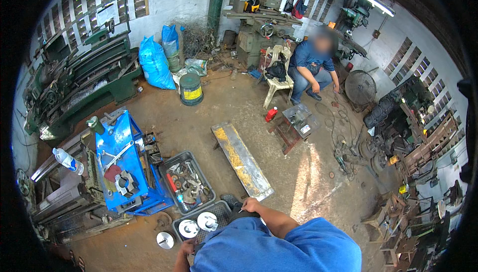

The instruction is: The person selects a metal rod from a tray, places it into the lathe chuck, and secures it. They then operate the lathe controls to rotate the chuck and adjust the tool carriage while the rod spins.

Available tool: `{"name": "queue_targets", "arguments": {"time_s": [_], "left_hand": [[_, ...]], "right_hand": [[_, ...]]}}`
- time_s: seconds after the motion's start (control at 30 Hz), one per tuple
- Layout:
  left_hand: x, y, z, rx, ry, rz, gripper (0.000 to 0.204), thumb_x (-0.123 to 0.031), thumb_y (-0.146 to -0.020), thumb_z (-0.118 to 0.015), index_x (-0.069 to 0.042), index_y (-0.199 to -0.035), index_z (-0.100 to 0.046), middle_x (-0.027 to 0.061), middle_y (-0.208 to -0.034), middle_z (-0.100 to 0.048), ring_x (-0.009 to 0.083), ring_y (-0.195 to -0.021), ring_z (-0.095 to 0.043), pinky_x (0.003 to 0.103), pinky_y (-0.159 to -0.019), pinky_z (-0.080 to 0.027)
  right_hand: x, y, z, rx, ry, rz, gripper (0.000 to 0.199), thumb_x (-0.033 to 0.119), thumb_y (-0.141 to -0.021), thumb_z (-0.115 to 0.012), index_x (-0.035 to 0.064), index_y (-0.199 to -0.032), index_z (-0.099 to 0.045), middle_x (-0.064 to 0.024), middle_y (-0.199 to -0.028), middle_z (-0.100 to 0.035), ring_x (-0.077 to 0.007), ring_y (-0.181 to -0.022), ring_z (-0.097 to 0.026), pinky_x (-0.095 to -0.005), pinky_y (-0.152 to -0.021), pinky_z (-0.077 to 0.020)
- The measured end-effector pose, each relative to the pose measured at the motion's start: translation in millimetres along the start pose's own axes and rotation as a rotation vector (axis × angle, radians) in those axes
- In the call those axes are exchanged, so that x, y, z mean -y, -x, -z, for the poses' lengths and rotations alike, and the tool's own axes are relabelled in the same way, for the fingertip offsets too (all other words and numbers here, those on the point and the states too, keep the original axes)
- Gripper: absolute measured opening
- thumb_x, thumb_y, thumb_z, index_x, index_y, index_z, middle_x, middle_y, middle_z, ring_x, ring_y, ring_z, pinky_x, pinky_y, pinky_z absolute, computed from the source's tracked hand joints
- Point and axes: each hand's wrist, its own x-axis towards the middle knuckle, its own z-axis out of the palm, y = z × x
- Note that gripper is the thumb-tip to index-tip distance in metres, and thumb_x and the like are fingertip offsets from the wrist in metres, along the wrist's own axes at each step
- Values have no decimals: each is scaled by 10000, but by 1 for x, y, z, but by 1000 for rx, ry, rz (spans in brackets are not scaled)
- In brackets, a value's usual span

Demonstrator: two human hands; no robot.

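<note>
In front of my lap, my right hand (251,205) is closed in a pinch, with a small thin light piece at its fingertips, too small to name. Low at my left side, my left hand (188,247) is beside a dark mesh crate (222,206); its fingers are mostly hidden. Two round silver pieces, a nearer one (188,229) and a farther one (206,220), sit in the crate. Just left of the crate, another round silver piece (165,240) lies on the floor. Beyond it stands a dark bin (164,168) holding worn metal parts and a red-handled tool.
To the left, a blue cart (115,140) carries wrenches. Ahead lies a low metal-topped bench (241,160). A seated person (313,63) leans toward a small metal table (301,121) with a red bottle (271,114) nearby. Cables (343,122) trail across the floor at right.
</note>
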Motion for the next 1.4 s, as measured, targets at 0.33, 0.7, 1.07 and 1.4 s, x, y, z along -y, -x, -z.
{"name": "queue_targets", "arguments": {"time_s": [0.33, 0.7, 1.07, 1.4], "left_hand": [[68, 46, 2, -359, 262, 170, 262, -264, -915, -594, -104, -1105, -676, 59, -845, -689, 152, -654, -630, 297, -553, -490], [85, 92, -28, -449, 547, 278, 223, -172, -924, -555, -141, -1119, -658, 73, -910, -676, 201, -723, -669, 345, -595, -528], [67, 85, -13, -507, 825, 111, 193, -131, -953, -539, -74, -1122, -615, 70, -836, -647, 201, -709, -656, 322, -576, -519], [-38, 111, -3, -434, 850, -197, 186, -87, -924, -597, 51, -1047, -615, 125, -940, -671, 214, -890, -672, 332, -754, -573]], "right_hand": [[14, -46, -20, 176, 179, 149, 211, 198, -749, -658, 130, -920, -760, -138, -847, -711, -228, -786, -681, -350, -741, -527], [71, -70, -41, 230, 315, 278, 352, 45, -753, -655, 14, -1103, -668, -184, -947, -698, -242, -812, -680, -362, -749, -524], [149, -56, -66, 552, -394, 180, 284, -50, -863, -597, -36, -1143, -557, -135, -933, -635, -233, -750, -682, -338, -643, -587], [252, 5, -39, 694, -605, 235, 238, 215, -968, -553, 13, -1092, -538, -131, -1011, -668, -237, -861, -681, -370, -741, -555]]}}
